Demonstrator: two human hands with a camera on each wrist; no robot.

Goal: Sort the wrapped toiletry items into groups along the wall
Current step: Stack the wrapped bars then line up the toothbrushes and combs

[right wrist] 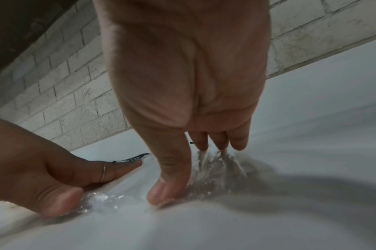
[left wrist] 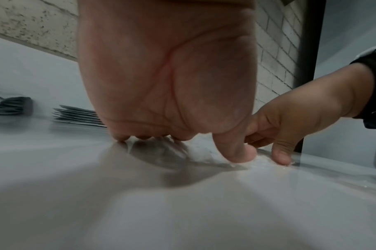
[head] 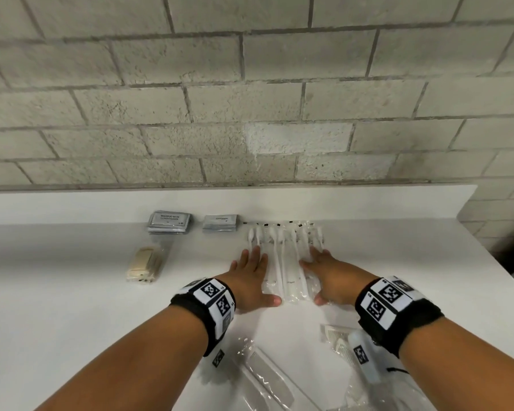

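Several white toothbrushes in clear wrappers [head: 285,259] lie side by side on the white counter, heads toward the wall. My left hand [head: 251,277] lies flat with straight fingers on their left edge. My right hand [head: 324,274] lies flat on their right edge, so the row sits between both hands. In the left wrist view my left hand [left wrist: 183,140] touches the crinkled wrap with its fingertips and thumb. In the right wrist view my right hand [right wrist: 195,162] presses fingertips on the wrap. Two stacks of grey sachets [head: 168,222] [head: 220,223] stand left of the toothbrushes by the wall.
A wrapped beige item [head: 146,264] lies left of my hands. Wrapped white combs [head: 264,378] [head: 341,342] lie near the front edge under my forearms. The brick wall [head: 250,99] backs the counter, whose right end [head: 469,232] drops off.
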